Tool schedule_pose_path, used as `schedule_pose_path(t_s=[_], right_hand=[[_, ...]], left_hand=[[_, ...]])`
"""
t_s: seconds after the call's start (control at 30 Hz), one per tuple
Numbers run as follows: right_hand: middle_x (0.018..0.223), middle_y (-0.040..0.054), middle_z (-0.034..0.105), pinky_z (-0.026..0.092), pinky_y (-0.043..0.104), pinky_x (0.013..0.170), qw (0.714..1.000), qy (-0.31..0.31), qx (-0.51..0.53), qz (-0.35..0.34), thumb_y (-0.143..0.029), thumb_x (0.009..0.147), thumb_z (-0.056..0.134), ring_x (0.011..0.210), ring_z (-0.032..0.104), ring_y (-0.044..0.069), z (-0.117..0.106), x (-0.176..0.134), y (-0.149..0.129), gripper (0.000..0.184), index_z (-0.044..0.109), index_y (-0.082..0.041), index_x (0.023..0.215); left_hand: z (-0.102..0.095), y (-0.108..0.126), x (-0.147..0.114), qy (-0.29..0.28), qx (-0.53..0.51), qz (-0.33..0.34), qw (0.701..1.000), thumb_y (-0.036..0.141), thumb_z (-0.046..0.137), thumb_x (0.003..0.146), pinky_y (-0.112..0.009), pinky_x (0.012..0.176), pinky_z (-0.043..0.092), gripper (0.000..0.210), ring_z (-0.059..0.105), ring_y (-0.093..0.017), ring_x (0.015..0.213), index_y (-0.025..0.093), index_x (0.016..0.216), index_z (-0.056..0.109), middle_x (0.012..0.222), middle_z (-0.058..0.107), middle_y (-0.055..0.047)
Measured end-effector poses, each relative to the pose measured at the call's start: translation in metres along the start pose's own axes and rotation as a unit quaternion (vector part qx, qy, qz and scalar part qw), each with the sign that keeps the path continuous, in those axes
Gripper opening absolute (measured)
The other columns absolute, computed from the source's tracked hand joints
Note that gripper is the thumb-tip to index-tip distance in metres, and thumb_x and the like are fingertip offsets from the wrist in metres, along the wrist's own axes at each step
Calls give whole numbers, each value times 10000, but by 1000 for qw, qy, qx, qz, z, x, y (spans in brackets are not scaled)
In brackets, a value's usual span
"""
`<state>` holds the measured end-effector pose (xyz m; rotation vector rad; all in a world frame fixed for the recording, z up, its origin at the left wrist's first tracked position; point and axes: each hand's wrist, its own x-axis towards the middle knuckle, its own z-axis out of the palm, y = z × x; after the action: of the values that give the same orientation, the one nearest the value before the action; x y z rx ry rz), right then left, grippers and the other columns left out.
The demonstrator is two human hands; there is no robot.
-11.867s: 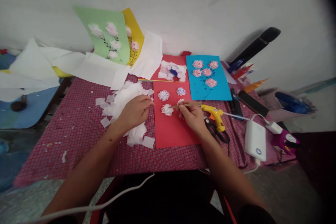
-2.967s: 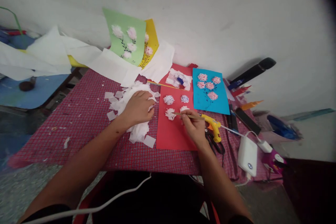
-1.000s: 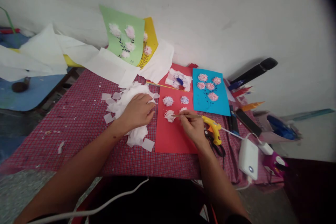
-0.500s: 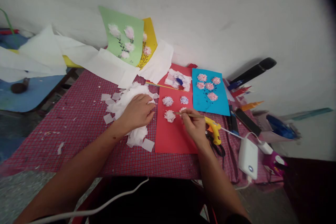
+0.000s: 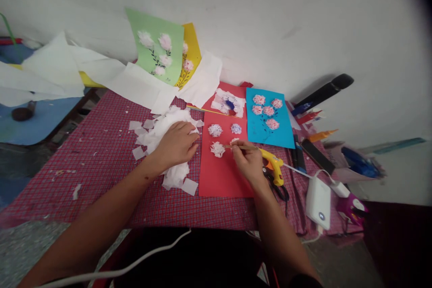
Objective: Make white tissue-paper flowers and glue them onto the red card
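Observation:
My left hand (image 5: 176,145) lies palm down on a heap of white tissue paper squares (image 5: 164,121), its fingers stretched out. In my right hand (image 5: 249,161) a thin wooden stick (image 5: 228,146) is pinched, its tip at the edge of a ruffled white paper flower (image 5: 217,149). That flower sits on a sheet of red paper (image 5: 219,180). Above it on the sheet are two purple-speckled paper flowers, one on the left (image 5: 215,130) and one on the right (image 5: 236,128). Another white flower is partly hidden behind my right fingers.
Right of the red sheet are a yellow glue gun (image 5: 275,166), a blue card with pink flowers (image 5: 268,132) and a white power bank (image 5: 318,207). A stained tissue (image 5: 227,102) lies behind. A green flower card (image 5: 162,45) leans on the wall.
Both hands keep nearly the same places, and the stick's tip stays at the white flower. The whole view has shifted very slightly.

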<state>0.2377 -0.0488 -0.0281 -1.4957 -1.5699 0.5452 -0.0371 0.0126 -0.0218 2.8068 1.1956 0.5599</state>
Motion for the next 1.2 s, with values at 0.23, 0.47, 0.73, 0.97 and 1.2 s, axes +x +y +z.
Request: schedule_pose_path(t_s=[0.23, 0.47, 0.73, 0.97, 1.2], right_hand=[[856, 33, 768, 537, 315, 673, 1000, 5, 7, -25, -314, 976, 609, 719, 691, 198, 4, -2, 1, 180, 766, -226, 984], [888, 43, 793, 558, 328, 719, 997, -60, -12, -54, -304, 979, 592, 787, 725, 218, 5, -1, -17, 190, 766, -234, 954], [830, 23, 762, 530, 315, 674, 999, -12, -8, -49, -303, 965, 600, 727, 690, 199, 0, -4, -8, 177, 762, -235, 943], [747, 7, 730, 499, 297, 621, 998, -40, 1, -39, -258, 917, 589, 661, 658, 185, -1, -3, -12, 167, 728, -232, 829], [762, 5, 725, 483, 291, 610, 999, -16, 14, -31, -282, 945, 596, 656, 651, 179, -1, -4, -8, 165, 740, -229, 885]], left_hand=[[-1, 1, 0, -2, 5, 4, 1000, 288, 630, 961, -521, 1028, 509, 149, 634, -322, 1120, 189, 979, 740, 1127, 686, -122], [-2, 2, 0, -2, -2, 1, 1000, 298, 627, 968, -513, 1025, 501, 151, 622, -318, 1117, 195, 986, 737, 1116, 678, -113], [-2, 1, 0, -8, -4, 3, 1000, 293, 616, 975, -520, 1035, 499, 164, 625, -319, 1129, 188, 989, 741, 1130, 679, -122], [-1, 2, 0, 12, -25, 6, 1000, 266, 623, 951, -526, 1008, 504, 150, 626, -319, 1108, 200, 987, 753, 1115, 686, -120], [-3, 3, 0, 4, -25, 1, 1000, 268, 624, 951, -517, 1014, 494, 146, 620, -314, 1106, 203, 982, 752, 1107, 677, -116]])
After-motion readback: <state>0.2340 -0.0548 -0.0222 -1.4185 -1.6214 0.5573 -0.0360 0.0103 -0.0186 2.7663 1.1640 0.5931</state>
